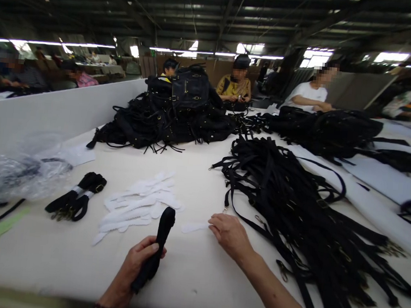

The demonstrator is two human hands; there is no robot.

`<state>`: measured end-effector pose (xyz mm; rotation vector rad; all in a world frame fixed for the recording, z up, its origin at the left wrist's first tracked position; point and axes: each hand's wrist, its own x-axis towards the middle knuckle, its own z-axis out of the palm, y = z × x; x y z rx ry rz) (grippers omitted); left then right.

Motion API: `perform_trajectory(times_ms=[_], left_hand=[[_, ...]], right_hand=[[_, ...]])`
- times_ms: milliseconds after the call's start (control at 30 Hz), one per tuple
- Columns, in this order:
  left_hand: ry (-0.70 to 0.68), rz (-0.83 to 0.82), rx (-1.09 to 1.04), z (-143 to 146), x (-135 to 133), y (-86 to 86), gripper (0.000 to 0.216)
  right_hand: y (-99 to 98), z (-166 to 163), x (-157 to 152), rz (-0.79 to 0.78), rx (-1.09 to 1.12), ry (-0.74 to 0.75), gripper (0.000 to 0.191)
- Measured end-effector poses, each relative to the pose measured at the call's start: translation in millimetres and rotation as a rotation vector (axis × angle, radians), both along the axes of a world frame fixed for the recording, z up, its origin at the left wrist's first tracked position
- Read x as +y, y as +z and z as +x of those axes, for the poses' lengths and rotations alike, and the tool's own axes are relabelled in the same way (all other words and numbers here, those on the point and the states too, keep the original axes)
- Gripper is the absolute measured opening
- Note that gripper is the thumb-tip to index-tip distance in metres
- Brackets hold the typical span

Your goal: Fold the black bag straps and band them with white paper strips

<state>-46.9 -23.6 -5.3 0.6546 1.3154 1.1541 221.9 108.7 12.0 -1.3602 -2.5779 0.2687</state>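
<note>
My left hand (134, 267) is closed round a folded black strap (158, 243) that stands up from my fist near the table's front edge. My right hand (230, 235) rests on the white table (187, 282), fingertips pinching or pressing the end of a single white paper strip (194, 227). A loose heap of similar white strips (139, 203) lies just left of it. A big pile of black straps with metal clips (294, 205) spreads out to the right of my right hand.
Two folded, banded straps (77, 198) lie at the left beside a clear plastic bag (20, 166). A mound of black bags (173, 113) sits mid-table, more black goods (337, 129) at the far right. Several people sit along the far side. A white partition (51, 111) borders the left.
</note>
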Motion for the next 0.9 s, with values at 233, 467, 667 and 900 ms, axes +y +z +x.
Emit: perform_trajectory(times_ms=[233, 467, 667, 900], left_hand=[[0.071, -0.085, -0.151, 18.1, 12.3, 6.4, 0.04], [0.067, -0.056, -0.188, 26.1, 14.6, 15.7, 0.039], [-0.024, 0.107, -0.093, 35.0, 19.9, 15.9, 0.081], [-0.085, 0.075, -0.036, 45.3, 20.8, 23.3, 0.076]], right_hand=[[-14.0, -45.7, 1.7, -0.063, -0.016, -0.033, 0.007], [-19.7, -44.5, -4.0, -0.124, 0.1, -0.03, 0.021], [-14.6, -45.0, -26.4, -0.327, 0.452, -0.086, 0.013], [-10.6, -54.0, -43.8, -0.967, 1.266, -0.134, 0.025]])
